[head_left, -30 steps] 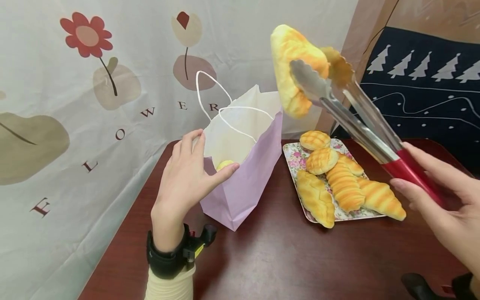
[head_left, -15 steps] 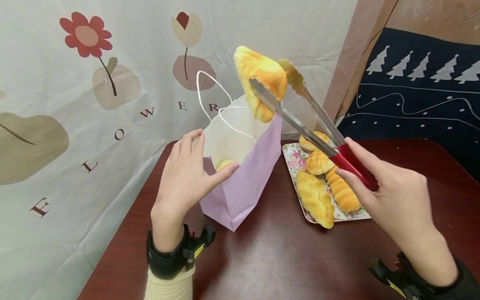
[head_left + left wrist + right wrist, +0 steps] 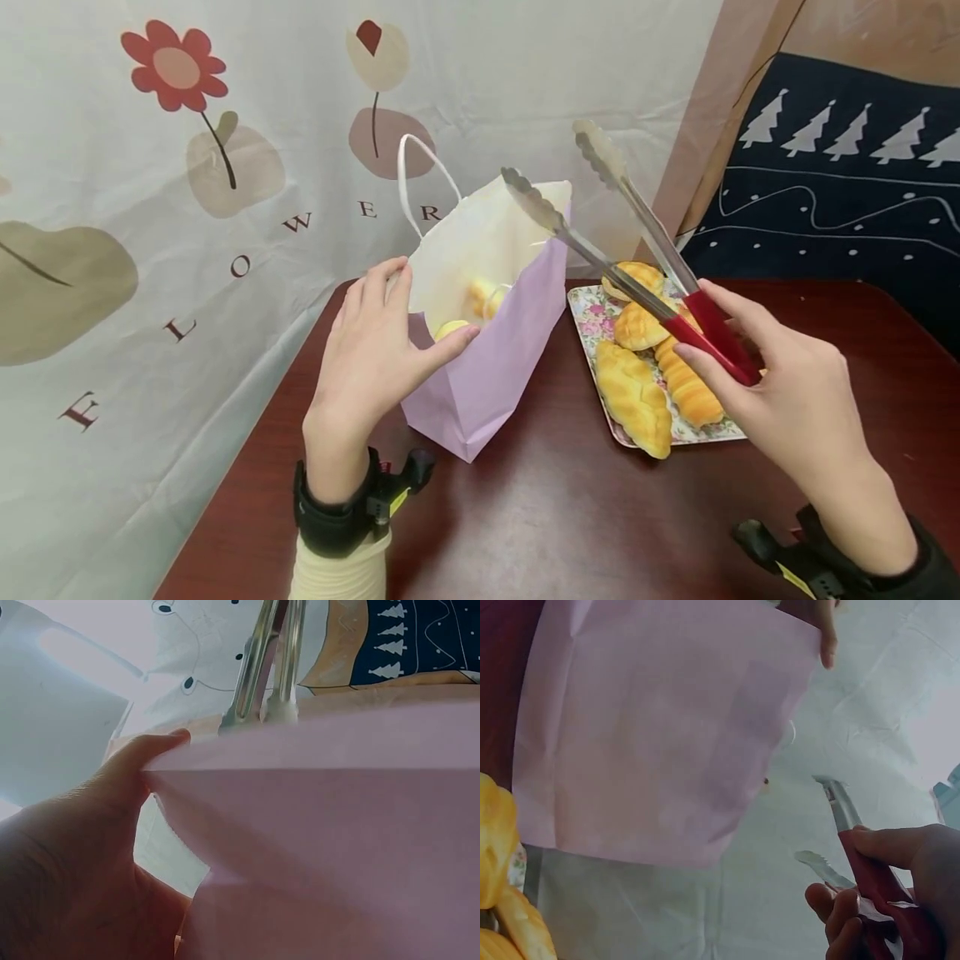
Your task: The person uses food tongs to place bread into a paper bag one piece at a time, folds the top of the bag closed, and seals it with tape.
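My left hand (image 3: 367, 350) rests at the left rim of a lilac paper bag (image 3: 495, 375), fingers and thumb extended and spread; the left wrist view shows the thumb at the bag's edge. Inside the bag a blurred piece of bread (image 3: 483, 296) shows past the rim, and a yellow item (image 3: 450, 329) lies partly hidden near my thumb. My right hand (image 3: 795, 408) grips red-handled metal tongs (image 3: 630, 287). Their tips stand apart over the bag's mouth with nothing between them. The right wrist view shows the tongs (image 3: 866, 862) beside the bag's outer wall.
A floral tray (image 3: 592, 321) holds several breads, among them a braided bread (image 3: 633, 400) overhanging the front rim. It stands right of the bag on the dark red table (image 3: 540, 517). White cord handles (image 3: 408, 183) rise from the bag. A flower-printed cloth (image 3: 285, 83) hangs behind.
The tongs came left over the bag, then spread and let go of the bread, which has dropped into the bag. My left hand has stayed at the rim.
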`<move>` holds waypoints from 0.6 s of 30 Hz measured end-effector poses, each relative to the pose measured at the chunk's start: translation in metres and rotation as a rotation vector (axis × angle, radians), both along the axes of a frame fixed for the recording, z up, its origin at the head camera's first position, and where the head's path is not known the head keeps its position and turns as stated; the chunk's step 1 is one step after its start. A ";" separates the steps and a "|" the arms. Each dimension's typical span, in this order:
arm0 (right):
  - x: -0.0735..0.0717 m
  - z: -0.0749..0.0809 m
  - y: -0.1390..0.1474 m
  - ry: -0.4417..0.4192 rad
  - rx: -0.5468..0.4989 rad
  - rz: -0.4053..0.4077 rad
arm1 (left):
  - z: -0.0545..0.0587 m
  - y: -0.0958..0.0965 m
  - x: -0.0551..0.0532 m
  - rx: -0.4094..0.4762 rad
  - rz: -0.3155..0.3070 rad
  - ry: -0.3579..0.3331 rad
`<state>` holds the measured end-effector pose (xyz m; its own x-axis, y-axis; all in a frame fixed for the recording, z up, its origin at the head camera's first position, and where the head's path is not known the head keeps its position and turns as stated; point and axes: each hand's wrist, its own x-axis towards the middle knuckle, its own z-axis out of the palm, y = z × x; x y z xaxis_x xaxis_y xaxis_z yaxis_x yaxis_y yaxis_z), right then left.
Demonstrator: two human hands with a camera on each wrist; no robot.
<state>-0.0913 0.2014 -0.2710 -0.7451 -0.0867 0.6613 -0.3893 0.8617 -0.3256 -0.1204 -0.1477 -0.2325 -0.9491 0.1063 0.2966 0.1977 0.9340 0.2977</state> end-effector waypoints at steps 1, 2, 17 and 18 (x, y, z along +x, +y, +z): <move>0.001 0.001 0.002 -0.006 -0.014 -0.003 | 0.000 0.000 0.000 -0.001 -0.001 0.001; 0.002 0.001 0.005 -0.016 -0.024 -0.010 | 0.000 0.000 0.000 0.001 -0.001 0.000; 0.005 0.005 0.063 -0.295 0.146 -0.234 | 0.002 -0.001 -0.001 0.002 0.012 0.013; 0.005 0.003 0.067 -0.315 0.185 -0.245 | 0.003 -0.001 -0.001 -0.001 0.012 0.012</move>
